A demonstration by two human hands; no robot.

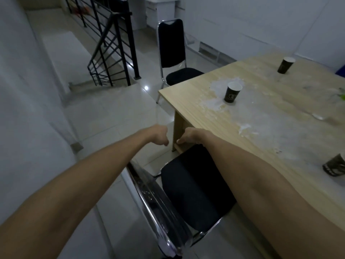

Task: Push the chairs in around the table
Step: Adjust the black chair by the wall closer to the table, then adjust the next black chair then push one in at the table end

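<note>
Overhead, three upright cups (232, 91) on table (280, 131)

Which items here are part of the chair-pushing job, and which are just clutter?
Job: near chair, far chair, table, left hand, right hand.

Clutter: three paper cups, white powdery spill, stair railing.

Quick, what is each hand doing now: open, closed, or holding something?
Left hand: closed in a loose fist, holding nothing, in the air.
Right hand: fingers curled down, empty, above the near chair.
</note>
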